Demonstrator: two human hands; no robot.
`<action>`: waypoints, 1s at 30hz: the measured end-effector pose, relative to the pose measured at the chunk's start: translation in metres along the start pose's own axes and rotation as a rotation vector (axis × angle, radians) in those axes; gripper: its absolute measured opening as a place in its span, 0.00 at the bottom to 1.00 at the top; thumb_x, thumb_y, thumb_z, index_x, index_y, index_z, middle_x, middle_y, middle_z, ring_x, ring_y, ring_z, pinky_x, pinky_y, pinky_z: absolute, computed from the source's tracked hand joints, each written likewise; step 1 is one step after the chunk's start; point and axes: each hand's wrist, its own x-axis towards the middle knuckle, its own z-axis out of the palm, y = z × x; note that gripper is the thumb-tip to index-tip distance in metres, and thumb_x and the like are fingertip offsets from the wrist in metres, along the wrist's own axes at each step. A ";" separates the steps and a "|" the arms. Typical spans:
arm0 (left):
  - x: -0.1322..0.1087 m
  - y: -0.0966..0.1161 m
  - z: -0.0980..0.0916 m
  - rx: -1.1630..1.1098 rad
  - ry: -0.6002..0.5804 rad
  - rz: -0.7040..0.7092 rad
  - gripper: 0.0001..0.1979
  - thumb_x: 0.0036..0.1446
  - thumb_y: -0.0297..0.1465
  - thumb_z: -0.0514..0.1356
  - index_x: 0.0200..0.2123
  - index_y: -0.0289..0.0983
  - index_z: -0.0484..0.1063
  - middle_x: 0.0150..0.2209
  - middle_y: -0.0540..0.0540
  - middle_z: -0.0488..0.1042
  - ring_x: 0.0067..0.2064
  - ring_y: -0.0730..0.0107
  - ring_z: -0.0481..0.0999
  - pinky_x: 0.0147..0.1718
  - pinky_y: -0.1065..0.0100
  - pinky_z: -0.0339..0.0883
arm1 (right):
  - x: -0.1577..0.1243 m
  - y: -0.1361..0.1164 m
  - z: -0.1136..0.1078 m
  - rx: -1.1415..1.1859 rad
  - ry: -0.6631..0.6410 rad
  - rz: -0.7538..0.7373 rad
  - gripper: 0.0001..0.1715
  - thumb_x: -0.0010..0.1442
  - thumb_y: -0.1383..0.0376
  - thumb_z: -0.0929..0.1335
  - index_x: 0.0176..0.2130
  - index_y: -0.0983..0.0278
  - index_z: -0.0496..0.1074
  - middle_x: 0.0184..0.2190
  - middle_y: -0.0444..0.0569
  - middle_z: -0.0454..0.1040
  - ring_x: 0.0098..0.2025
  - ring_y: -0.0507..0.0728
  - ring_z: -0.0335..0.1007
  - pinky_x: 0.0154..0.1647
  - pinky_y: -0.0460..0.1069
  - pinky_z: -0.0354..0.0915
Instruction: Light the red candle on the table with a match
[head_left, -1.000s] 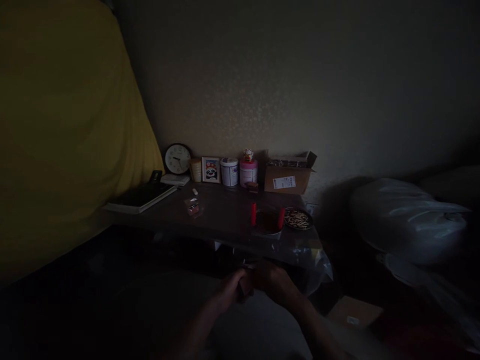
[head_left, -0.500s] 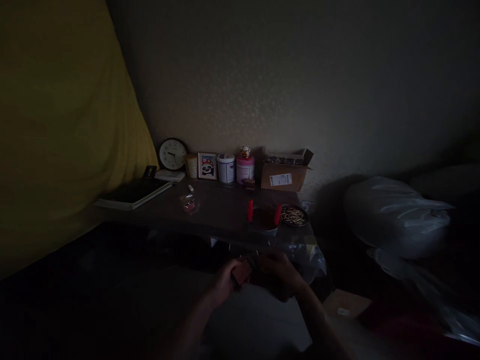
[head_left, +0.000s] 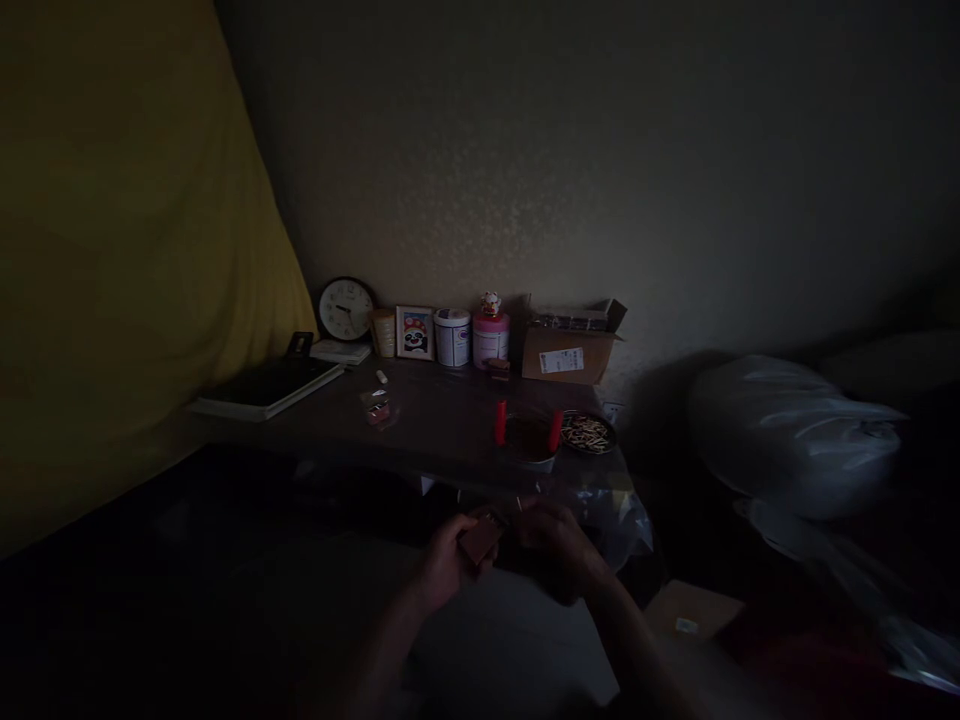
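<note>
My left hand (head_left: 444, 568) is closed around a small reddish-brown matchbox (head_left: 481, 540), which looks partly slid open at its far end. Just to the right, my right hand (head_left: 556, 540) pinches a thin pale match (head_left: 518, 504) that points upward, apart from the box. Dim light hides the fingertips in part. Beyond the hands, on the table, two red candles (head_left: 500, 423) stand at a round metal dish (head_left: 534, 461). Beside it lies a plate (head_left: 613, 436) heaped with matchsticks (head_left: 585, 433).
Along the wall stand a clock (head_left: 346, 308), a framed panda picture (head_left: 415, 332), a white tin (head_left: 452, 338), a pink tin (head_left: 490, 343) and a cardboard box (head_left: 566, 355). A small packet (head_left: 379, 408) lies on the table (head_left: 442, 420). Plastic bags (head_left: 787, 430) fill the right side.
My right hand has drawn slightly away from the matchbox, and the match in it shows more clearly. The left hand has tilted the box a little.
</note>
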 end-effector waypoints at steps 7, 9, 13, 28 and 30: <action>-0.001 0.001 0.003 -0.011 0.014 0.006 0.14 0.53 0.34 0.48 0.34 0.29 0.67 0.22 0.43 0.70 0.19 0.72 0.65 0.17 0.71 0.51 | 0.000 -0.002 0.001 0.107 -0.060 0.039 0.12 0.45 0.64 0.67 0.33 0.66 0.71 0.21 0.42 0.65 0.23 0.47 0.59 0.24 0.42 0.56; -0.002 0.001 0.003 -0.019 0.010 0.006 0.15 0.52 0.33 0.48 0.36 0.30 0.67 0.23 0.43 0.70 0.20 0.71 0.66 0.18 0.71 0.52 | 0.001 -0.001 0.001 0.183 -0.101 0.032 0.15 0.45 0.65 0.67 0.37 0.66 0.71 0.22 0.42 0.65 0.23 0.47 0.59 0.24 0.42 0.57; -0.003 0.002 0.003 -0.022 -0.057 0.028 0.21 0.53 0.34 0.48 0.48 0.31 0.63 0.25 0.43 0.71 0.20 0.70 0.66 0.18 0.71 0.52 | 0.002 0.000 0.000 0.272 -0.101 -0.026 0.16 0.45 0.67 0.67 0.38 0.65 0.70 0.21 0.40 0.65 0.22 0.47 0.59 0.23 0.42 0.57; -0.002 -0.001 0.001 -0.028 -0.145 0.099 0.28 0.52 0.33 0.49 0.58 0.35 0.56 0.27 0.44 0.71 0.23 0.69 0.68 0.20 0.72 0.54 | 0.006 0.003 -0.002 0.179 0.080 -0.051 0.13 0.45 0.65 0.70 0.34 0.64 0.66 0.21 0.39 0.66 0.19 0.47 0.60 0.20 0.43 0.55; -0.001 -0.002 0.001 -0.004 -0.162 0.132 0.27 0.52 0.33 0.49 0.57 0.34 0.57 0.26 0.43 0.70 0.24 0.69 0.68 0.20 0.71 0.55 | 0.007 0.004 -0.003 0.175 0.098 -0.055 0.14 0.44 0.64 0.70 0.33 0.63 0.66 0.21 0.38 0.66 0.18 0.47 0.60 0.20 0.43 0.54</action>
